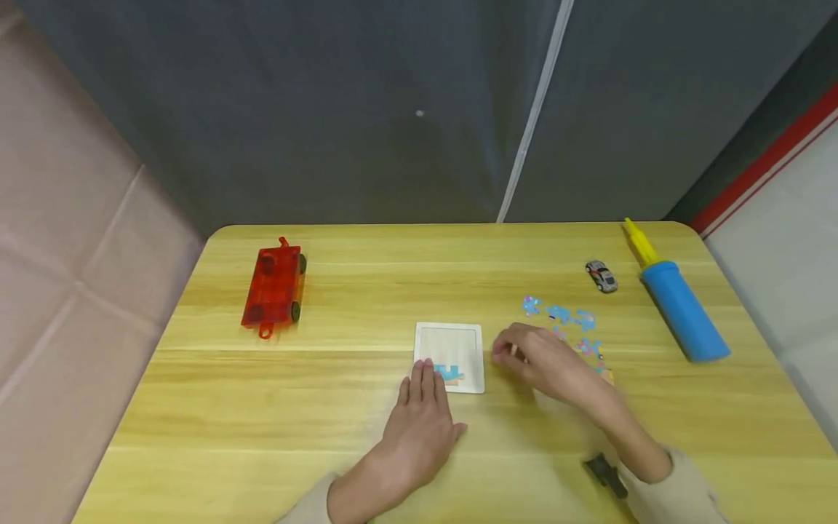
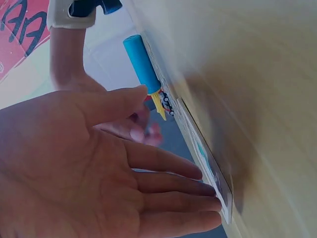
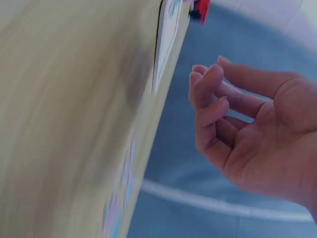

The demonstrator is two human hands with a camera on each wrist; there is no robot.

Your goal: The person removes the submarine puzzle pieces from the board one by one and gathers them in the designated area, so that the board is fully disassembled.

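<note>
A small white square puzzle tray point(image 1: 452, 335) lies on the table, a few joined light-blue jigsaw pieces point(image 1: 450, 374) along its lower part. My left hand point(image 1: 421, 429) rests its straight fingertips on the tray's lower left corner, over part of these pieces. Just right of the tray, my right hand point(image 1: 540, 360) hovers above the table. Its fingers are loosely curled in the right wrist view, with no piece showing between thumb and fingertips. Loose jigsaw pieces point(image 1: 559, 314), blue and pink, lie scattered beyond and beside the right hand, some partly hidden by it.
On the wooden table point(image 1: 262, 407), a red translucent toy cart point(image 1: 273, 285) stands at the left. A small silver toy car point(image 1: 601, 276) and a blue hand pump point(image 1: 684, 309) with a yellow nozzle lie at the right. A grey curtain point(image 1: 327, 109) hangs behind the far edge.
</note>
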